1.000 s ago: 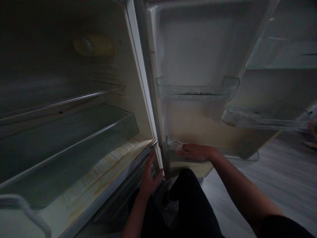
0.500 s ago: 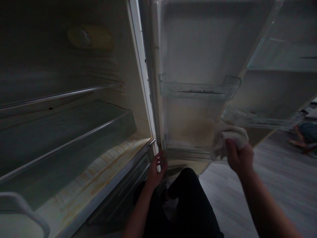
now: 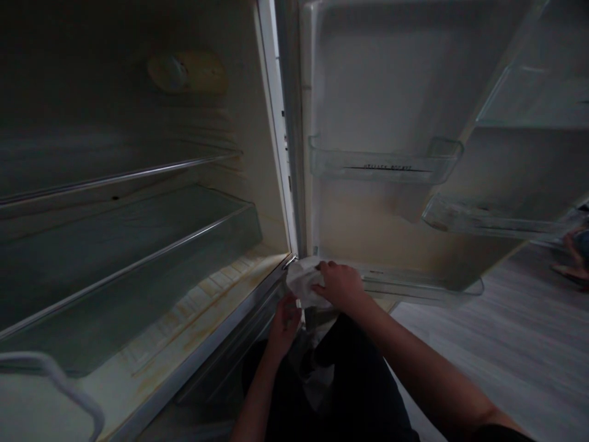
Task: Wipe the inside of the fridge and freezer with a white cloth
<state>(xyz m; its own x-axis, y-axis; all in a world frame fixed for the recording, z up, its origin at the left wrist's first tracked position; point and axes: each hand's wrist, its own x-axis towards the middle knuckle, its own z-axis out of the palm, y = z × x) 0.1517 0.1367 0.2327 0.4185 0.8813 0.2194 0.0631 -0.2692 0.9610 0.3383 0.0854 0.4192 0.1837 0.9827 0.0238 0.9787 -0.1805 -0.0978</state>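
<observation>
My right hand [image 3: 341,285] grips a crumpled white cloth [image 3: 304,282] at the lower hinge corner, where the fridge door meets the cabinet. Just below the cloth is my left hand [image 3: 285,319], its fingers loosely curled and apart near the hinge edge; nothing shows in them, though whether they touch the cloth is unclear. The open fridge door [image 3: 368,80] stands to the right with clear plastic door bins [image 3: 386,169]. On the left is the dim fridge compartment [image 3: 264,184], its bottom ledge [image 3: 184,344] marked with yellow-brown stains.
Inside the fridge are a glass shelf edge [image 3: 184,162], a clear drawer [image 3: 138,288] and a yellowish lamp cover [image 3: 202,70]. A white curved handle [image 3: 69,393] shows at lower left. Another person's leg [image 3: 575,255] appears at the far right above the grey floor [image 3: 483,350].
My right hand has carried the cloth leftward from the door's lower middle to the hinge corner. My left hand stays low by the hinge. The view has shifted slightly.
</observation>
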